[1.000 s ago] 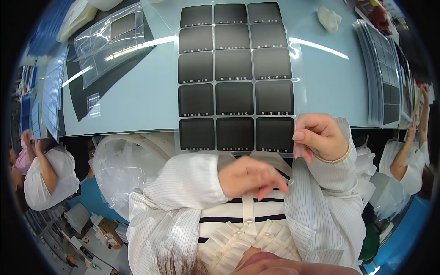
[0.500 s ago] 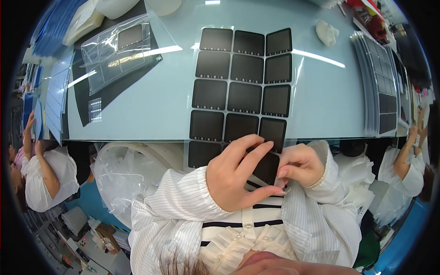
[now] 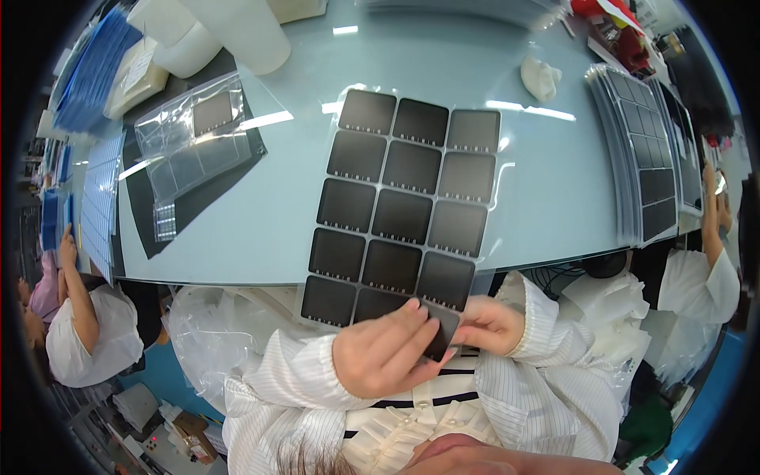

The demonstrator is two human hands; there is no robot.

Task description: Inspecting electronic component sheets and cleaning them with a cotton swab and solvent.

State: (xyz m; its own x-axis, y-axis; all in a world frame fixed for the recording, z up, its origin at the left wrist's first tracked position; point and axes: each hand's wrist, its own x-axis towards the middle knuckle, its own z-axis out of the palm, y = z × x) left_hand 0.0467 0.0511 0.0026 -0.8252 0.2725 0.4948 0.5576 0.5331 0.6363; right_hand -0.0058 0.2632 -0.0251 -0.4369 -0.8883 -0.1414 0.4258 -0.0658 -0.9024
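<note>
A clear sheet carries several rows of dark, rounded rectangular panels, each with small pale marks along one edge. It lies on the glass-topped table, its near end jutting over the front edge toward my body. At its near right corner, my left hand is closed, fingers on top of the tilted corner panel and thumb below. My right hand pinches the sheet's edge beside that panel. Its fingertips are partly hidden behind the corner.
A clear pocket sheet lies on a black sheet at left, near white rolls. A stack of panelled sheets stands at right, with a crumpled white wad farther in. Plastic bags hang below the table edge. Co-workers sit either side.
The view has shifted, so the table sits lower in it. The panel sheet has turned slightly. My left fingers have drawn together on the corner panel; my right hand still grips the edge.
</note>
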